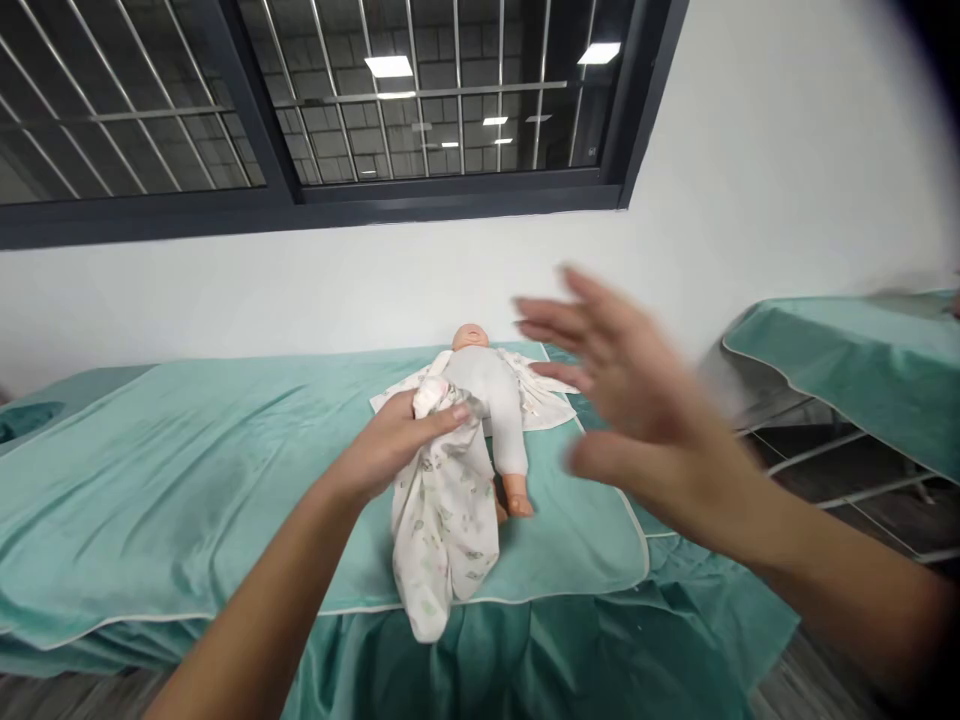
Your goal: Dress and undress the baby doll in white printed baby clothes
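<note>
My left hand (394, 440) is closed on baby trousers (450, 510) of white cloth with a green leaf print. They hang from its grip in front of the doll, legs downward. Raised to the right, my right hand (622, 370) has its fingers spread and holds nothing; motion blurs it a little. Behind the trousers a baby doll (510, 410) lies on its back, its head toward the wall, its body pale and its feet bare. A printed baby shirt (544, 395) lies spread beneath the doll. The trousers hide one of the doll's legs in part.
The doll rests on a green padded mat (247, 480) over a darker green bed cover (585, 650). A white wall and a barred window (450, 190) stand behind. At the right is another green-covered bed (862, 350) with a metal frame (825, 455).
</note>
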Demonstrator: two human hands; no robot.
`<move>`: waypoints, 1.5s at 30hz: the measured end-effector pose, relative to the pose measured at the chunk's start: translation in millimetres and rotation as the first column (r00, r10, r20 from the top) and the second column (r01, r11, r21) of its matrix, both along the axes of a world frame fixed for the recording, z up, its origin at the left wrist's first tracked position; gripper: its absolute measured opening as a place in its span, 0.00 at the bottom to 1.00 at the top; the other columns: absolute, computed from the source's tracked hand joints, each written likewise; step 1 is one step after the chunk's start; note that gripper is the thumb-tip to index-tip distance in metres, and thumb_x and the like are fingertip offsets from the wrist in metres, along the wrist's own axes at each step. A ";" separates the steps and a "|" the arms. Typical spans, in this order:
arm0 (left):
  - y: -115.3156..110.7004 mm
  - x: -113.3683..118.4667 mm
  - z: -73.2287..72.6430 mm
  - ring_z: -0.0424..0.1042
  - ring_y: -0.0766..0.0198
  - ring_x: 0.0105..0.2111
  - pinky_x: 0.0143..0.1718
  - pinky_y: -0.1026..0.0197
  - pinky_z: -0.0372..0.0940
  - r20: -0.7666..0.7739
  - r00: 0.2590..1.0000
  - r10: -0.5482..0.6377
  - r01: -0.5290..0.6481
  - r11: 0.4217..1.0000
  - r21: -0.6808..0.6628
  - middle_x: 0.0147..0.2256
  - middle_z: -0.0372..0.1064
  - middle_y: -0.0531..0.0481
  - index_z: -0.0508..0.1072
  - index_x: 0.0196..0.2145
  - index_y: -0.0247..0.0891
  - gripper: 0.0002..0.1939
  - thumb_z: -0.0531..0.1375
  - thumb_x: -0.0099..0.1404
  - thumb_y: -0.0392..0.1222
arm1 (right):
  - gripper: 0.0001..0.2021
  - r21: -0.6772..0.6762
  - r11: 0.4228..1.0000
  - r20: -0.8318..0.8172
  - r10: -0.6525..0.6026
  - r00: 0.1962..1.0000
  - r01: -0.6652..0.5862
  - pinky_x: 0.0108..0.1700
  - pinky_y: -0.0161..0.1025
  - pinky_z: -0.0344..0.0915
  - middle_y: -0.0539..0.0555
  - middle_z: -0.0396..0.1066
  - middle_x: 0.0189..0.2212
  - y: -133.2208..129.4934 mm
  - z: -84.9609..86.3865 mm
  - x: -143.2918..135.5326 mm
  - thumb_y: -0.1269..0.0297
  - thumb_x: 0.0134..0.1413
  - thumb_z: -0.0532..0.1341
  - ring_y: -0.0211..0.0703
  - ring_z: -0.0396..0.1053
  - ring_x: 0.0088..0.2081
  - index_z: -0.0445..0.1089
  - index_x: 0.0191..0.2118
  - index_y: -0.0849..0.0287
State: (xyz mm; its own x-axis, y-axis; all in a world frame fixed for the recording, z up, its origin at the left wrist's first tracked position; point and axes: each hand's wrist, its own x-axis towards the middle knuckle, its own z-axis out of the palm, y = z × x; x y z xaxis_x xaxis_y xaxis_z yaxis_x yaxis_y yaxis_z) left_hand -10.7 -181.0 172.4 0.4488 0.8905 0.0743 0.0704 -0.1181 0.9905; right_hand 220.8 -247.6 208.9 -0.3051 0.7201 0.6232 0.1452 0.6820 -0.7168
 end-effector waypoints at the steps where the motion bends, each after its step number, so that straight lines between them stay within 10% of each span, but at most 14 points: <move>1: 1.2 0.8 10.0 0.76 0.57 0.36 0.35 0.61 0.68 -0.006 0.999 -0.045 0.045 0.999 0.001 0.38 0.78 0.45 0.77 0.45 0.35 0.21 0.67 0.60 0.51 | 0.44 -0.031 0.999 0.020 0.008 1.000 -0.007 0.65 0.56 0.56 0.51 0.52 0.67 6.7 -1.5 -5.2 0.55 0.52 0.69 0.55 0.50 0.68 0.46 0.69 0.39; 6: 2.5 0.3 47.5 0.75 0.61 0.31 0.31 0.64 0.68 0.007 0.995 -0.096 0.095 0.994 0.046 0.34 0.77 0.47 0.78 0.44 0.35 0.18 0.67 0.59 0.47 | 0.25 -0.211 0.973 0.135 0.125 0.983 -0.095 0.55 0.47 0.66 0.53 0.70 0.52 56.8 -2.2 -29.3 0.53 0.50 0.70 0.50 0.68 0.55 0.70 0.53 0.54; 10: 6.8 -9.1 51.2 0.75 0.62 0.30 0.29 0.64 0.68 0.063 0.997 -0.050 0.047 0.998 0.051 0.34 0.77 0.46 0.78 0.40 0.34 0.16 0.67 0.59 0.47 | 0.16 -0.365 0.902 0.167 0.307 0.937 -0.230 0.45 0.39 0.68 0.50 0.76 0.41 78.5 2.9 -32.7 0.53 0.49 0.70 0.45 0.73 0.43 0.76 0.40 0.56; 17: 18.6 -15.4 10.8 0.76 0.51 0.43 0.42 0.56 0.71 -0.021 0.946 -0.322 0.318 0.941 -0.112 0.44 0.77 0.41 0.74 0.53 0.36 0.30 0.72 0.52 0.41 | 0.15 -0.410 0.837 -0.298 0.251 0.921 -0.361 0.42 0.36 0.69 0.52 0.77 0.39 87.4 -9.2 -21.8 0.51 0.57 0.65 0.40 0.73 0.39 0.74 0.43 0.57; 24: 35.8 5.0 -24.0 0.77 0.53 0.39 0.41 0.56 0.70 0.271 0.962 -0.017 0.032 0.998 -0.051 0.40 0.79 0.44 0.77 0.48 0.35 0.21 0.69 0.56 0.42 | 0.23 -0.667 0.647 -0.102 0.411 0.906 -0.369 0.38 0.36 0.70 0.54 0.78 0.36 90.9 -53.7 -19.1 0.45 0.54 0.66 0.42 0.75 0.35 0.76 0.44 0.60; 33: 30.8 15.3 -51.4 0.77 0.50 0.44 0.48 0.53 0.69 0.124 0.954 -0.274 0.299 0.915 -0.273 0.44 0.78 0.40 0.75 0.53 0.35 0.28 0.71 0.54 0.41 | 0.26 -0.635 0.753 -0.314 -0.049 0.948 -0.171 0.42 0.41 0.71 0.56 0.79 0.38 95.0 -74.5 -9.8 0.40 0.59 0.58 0.49 0.76 0.40 0.74 0.50 0.56; 37: 33.3 23.4 -64.1 0.77 0.51 0.45 0.49 0.54 0.69 0.388 0.921 -0.039 0.145 0.958 -0.249 0.46 0.78 0.41 0.73 0.55 0.36 0.27 0.68 0.58 0.43 | 0.27 -0.691 0.676 -0.418 -0.087 0.904 -0.255 0.41 0.41 0.72 0.57 0.79 0.37 87.4 -95.8 -7.7 0.40 0.61 0.56 0.47 0.77 0.38 0.71 0.53 0.56; 42: 45.0 37.9 -75.9 0.78 0.54 0.43 0.49 0.54 0.70 0.454 0.887 0.083 0.055 0.958 -0.283 0.46 0.78 0.43 0.70 0.57 0.38 0.28 0.67 0.61 0.48 | 0.21 -0.803 0.517 -0.185 0.256 0.949 -0.296 0.37 0.43 0.73 0.56 0.78 0.29 78.8 -116.3 0.7 0.47 0.52 0.68 0.48 0.76 0.32 0.76 0.41 0.61; 45: 48.6 43.0 -79.0 0.78 0.55 0.42 0.47 0.55 0.70 0.406 0.909 0.094 0.046 0.946 -0.321 0.45 0.78 0.42 0.73 0.53 0.36 0.27 0.67 0.60 0.51 | 0.19 -0.766 0.595 -0.255 0.064 0.965 -0.242 0.36 0.43 0.72 0.56 0.79 0.33 85.5 -116.7 5.6 0.51 0.52 0.67 0.48 0.76 0.33 0.76 0.43 0.60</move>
State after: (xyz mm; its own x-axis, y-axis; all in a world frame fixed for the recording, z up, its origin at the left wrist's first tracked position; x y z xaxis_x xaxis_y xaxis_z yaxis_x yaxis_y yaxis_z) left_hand 32.3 -132.4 93.4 0.4183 0.9074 -0.0401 -0.3516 0.2025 0.9140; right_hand 226.4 -162.1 92.1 -0.4044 0.9084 -0.1062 -0.0984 -0.1587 -0.9824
